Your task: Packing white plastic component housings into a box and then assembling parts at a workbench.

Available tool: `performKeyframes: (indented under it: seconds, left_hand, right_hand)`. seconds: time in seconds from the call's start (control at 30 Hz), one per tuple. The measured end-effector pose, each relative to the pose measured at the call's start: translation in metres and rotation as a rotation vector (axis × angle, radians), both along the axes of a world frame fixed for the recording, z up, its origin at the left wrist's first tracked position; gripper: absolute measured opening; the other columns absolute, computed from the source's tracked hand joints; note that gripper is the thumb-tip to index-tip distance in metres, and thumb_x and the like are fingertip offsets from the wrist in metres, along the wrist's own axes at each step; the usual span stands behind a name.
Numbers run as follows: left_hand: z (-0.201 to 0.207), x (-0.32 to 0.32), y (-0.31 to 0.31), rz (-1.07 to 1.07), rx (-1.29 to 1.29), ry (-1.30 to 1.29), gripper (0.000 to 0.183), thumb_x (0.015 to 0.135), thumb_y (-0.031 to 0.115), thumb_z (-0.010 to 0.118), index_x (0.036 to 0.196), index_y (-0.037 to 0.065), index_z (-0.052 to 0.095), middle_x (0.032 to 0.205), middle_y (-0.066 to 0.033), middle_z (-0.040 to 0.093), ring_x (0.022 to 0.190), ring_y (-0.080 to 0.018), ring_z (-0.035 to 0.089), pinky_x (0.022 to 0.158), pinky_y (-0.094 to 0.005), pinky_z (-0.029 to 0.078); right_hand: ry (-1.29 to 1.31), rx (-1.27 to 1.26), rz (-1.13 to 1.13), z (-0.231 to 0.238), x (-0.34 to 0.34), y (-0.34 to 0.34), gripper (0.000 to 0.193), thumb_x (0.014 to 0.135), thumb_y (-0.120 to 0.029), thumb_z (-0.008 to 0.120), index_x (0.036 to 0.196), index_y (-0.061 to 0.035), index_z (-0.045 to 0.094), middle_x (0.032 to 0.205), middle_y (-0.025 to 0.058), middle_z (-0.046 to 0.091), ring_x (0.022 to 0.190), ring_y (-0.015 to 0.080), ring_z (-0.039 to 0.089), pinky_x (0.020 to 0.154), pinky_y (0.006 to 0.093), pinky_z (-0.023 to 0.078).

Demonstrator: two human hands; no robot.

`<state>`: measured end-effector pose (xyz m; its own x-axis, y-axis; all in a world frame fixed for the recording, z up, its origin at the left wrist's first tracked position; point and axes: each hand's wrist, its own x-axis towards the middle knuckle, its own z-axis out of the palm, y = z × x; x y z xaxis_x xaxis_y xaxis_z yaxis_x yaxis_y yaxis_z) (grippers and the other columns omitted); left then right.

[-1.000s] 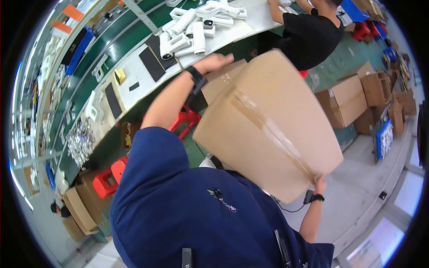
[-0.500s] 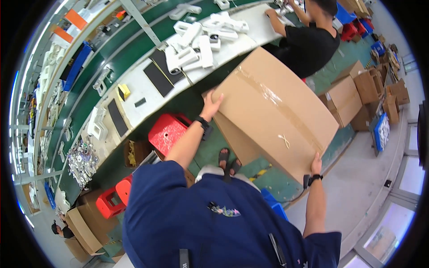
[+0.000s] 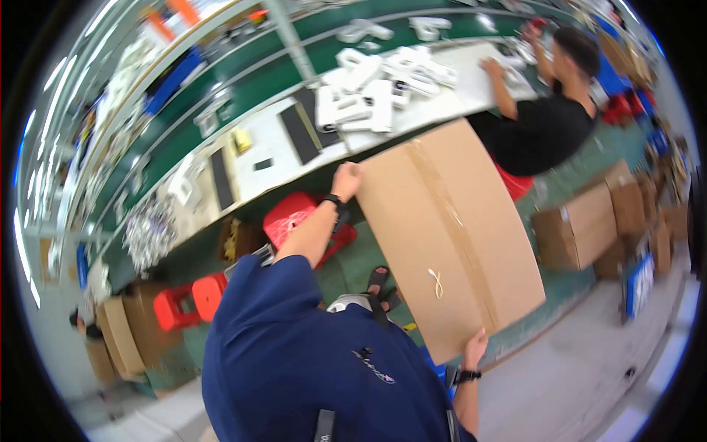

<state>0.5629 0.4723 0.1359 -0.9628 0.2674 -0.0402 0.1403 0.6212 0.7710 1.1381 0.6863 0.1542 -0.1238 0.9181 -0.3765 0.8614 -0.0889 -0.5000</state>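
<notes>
A large brown cardboard box (image 3: 398,236) is held in front of me, its broad taped face turned up. Clear packing tape (image 3: 471,259) runs along the middle of that face, and a short pale looped cord (image 3: 436,283) lies on it. My left hand (image 3: 347,181) grips the box at its far left corner, fingers closed at the edge. At the near edge my right hand (image 3: 476,349) is closed on the box, with part of its fingers hidden behind the cardboard. The underside of the box is out of sight.
A long workbench (image 3: 276,173) carries white plastic parts (image 3: 379,103) and black strips. A person in black (image 3: 545,132) sits just beyond the box. Red stools (image 3: 210,295) stand at left; more cartons (image 3: 578,228) are stacked at right. A blue bin is partly visible below the box.
The box has swung clockwise, its near end coming left and closer to my body. My right hand has moved with it, and my left hand keeps its corner. The whole view has shifted.
</notes>
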Motion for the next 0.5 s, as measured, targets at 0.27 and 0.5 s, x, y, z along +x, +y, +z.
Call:
performKeyframes:
  seconds: [0.27, 0.5]
  left_hand:
    - [0.0, 0.022, 0.018, 0.245, 0.119, -0.095, 0.036, 0.088, 0.028, 0.065, 0.117, 0.008, 0.059, 0.125, -0.0207, 0.048, 0.113, -0.04, 0.052, 0.097, -0.0442, 0.043]
    - [0.015, 0.062, -0.073, 0.195, 0.164, -0.246, 0.07, 0.077, 0.033, 0.075, 0.13, 0.0, 0.044, 0.131, -0.0232, 0.043, 0.122, -0.0391, 0.045, 0.102, -0.0436, 0.041]
  right_hand:
    - [-0.005, -0.285, 0.213, 0.022, 0.02, 0.039, 0.061, 0.098, -0.045, 0.046, 0.103, 0.0145, 0.059, 0.093, 0.0259, 0.066, 0.077, 0.0318, 0.066, 0.068, 0.0386, 0.052]
    - [-0.286, -0.092, 0.962, 0.096, -0.082, 0.047, 0.043, 0.095, -0.029, 0.053, 0.073, 0.0039, 0.069, 0.061, 0.0105, 0.065, 0.055, 0.017, 0.063, 0.053, 0.0323, 0.049]
